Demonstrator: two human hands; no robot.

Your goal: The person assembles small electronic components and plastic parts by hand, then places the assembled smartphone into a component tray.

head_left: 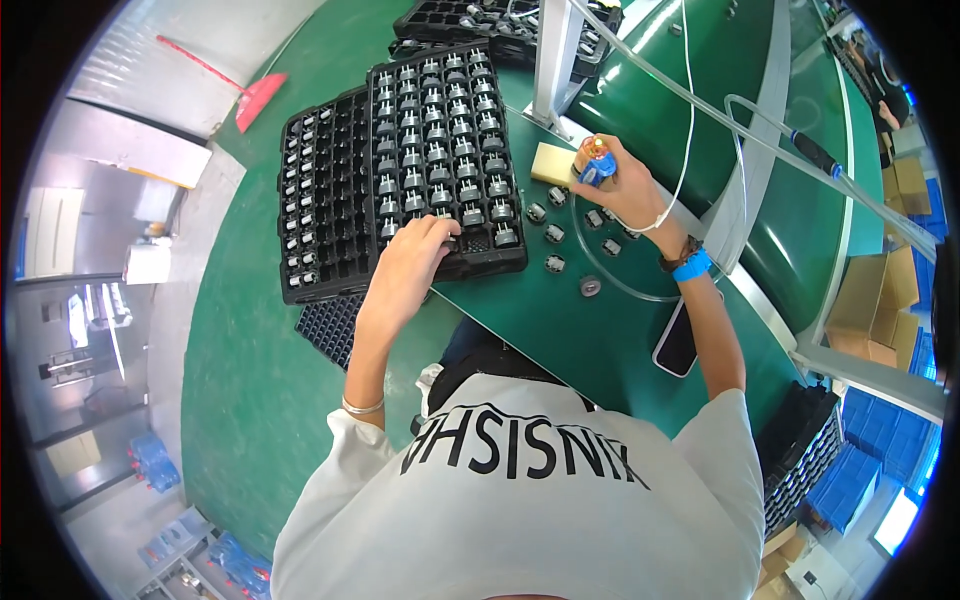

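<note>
i observe the left hand (408, 265) at the near edge of the right black tray (490, 264), fingers bent over the near row. i cannot tell whether they grip a part. the pronged metal parts (437, 153) stand in the pockets of this tray; the left black tray (345, 268) is beside it.

the right hand (632, 190) is over the worktop (625, 350), fingers closed around a blue and orange object (598, 165), just beside the yellow block (552, 163). loose metal parts (555, 233) lie nearer.

caution: a white cord (684, 170) passes close to the right wrist; in my judgement, a sharp pull of that arm could snag it. a low sweep of the right hand could scatter the loose parts. sideways pressure from the left fingers could tilt neighbouring parts. i cannot see what supports the trays; if support is poor, downward pressure could tip them.
</note>
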